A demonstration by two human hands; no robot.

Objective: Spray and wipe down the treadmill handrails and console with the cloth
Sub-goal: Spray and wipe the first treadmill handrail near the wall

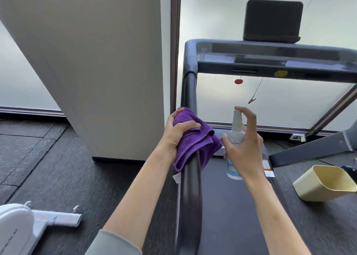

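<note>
Dark gym floor lies under the treadmill. Your left hand (174,134) squeezes the purple cloth (194,138) on the left handrail (190,187). Your right hand (244,148) grips the spray bottle (234,138), finger on top. Aim badly and spray could miss the rail and wet the belt (231,206).

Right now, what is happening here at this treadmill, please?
A person is cleaning a treadmill. The left hand grips a folded purple microfibre cloth draped over the dark left handrail. The right hand holds a small white spray bottle upright just beside the cloth, with one finger on top of its nozzle. The grey console bar ahead is not being touched. A beige plastic bin lies tipped on the black treadmill belt.
</note>
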